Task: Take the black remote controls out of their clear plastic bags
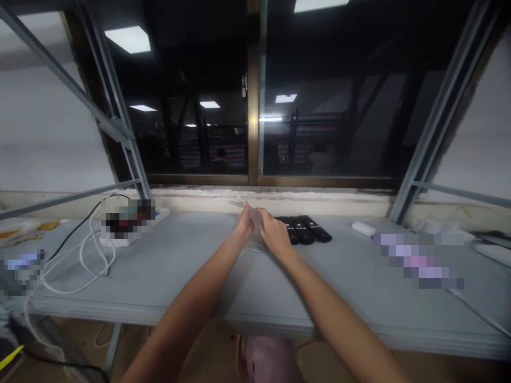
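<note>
Both my arms reach forward over the grey table. My left hand and my right hand meet near the table's far edge, fingers pinched together on a small clear, film-like piece held between them. It is too pale to make out exactly. Just right of my right hand lie three black remote controls side by side.
A white power strip with white and black cables sits at the left. A small white box and more white devices lie at the right. A dark window and metal frame struts stand behind the table.
</note>
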`<state>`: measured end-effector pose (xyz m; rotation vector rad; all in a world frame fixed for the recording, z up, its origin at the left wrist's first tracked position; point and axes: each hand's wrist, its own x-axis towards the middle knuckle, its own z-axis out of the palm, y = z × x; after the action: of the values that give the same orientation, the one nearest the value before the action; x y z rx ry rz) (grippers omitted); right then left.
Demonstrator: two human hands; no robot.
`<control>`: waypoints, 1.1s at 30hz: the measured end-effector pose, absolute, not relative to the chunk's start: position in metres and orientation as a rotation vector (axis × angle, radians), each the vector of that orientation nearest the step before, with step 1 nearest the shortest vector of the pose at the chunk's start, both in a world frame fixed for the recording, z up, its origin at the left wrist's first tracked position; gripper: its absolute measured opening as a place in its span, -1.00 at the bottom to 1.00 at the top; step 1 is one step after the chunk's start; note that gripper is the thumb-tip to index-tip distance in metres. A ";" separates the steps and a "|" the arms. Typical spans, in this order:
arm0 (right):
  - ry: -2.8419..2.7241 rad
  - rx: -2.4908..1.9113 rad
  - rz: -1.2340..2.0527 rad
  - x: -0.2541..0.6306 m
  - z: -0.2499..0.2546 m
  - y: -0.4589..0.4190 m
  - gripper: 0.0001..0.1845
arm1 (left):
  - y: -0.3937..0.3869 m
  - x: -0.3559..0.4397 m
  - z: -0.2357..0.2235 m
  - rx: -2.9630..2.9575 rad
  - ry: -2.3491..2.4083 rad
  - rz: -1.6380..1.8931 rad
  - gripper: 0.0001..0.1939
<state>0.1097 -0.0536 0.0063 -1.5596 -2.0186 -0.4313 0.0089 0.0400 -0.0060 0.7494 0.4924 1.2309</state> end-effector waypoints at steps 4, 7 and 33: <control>-2.033 -1.656 -0.524 0.112 0.006 -0.050 -0.53 | 0.038 0.012 0.000 0.726 0.555 1.228 -0.32; -2.125 -1.641 -0.607 0.112 0.007 -0.050 -0.52 | 0.042 0.009 0.009 0.687 0.546 1.211 -0.28; -2.269 -1.478 -0.671 0.137 0.019 -0.062 -0.42 | 0.042 -0.010 -0.003 0.536 0.570 1.364 -0.57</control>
<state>0.1375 -0.0625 0.0188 -1.4776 -2.2686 -0.6712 -0.0098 0.0415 -0.0028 0.5364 0.5697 1.3641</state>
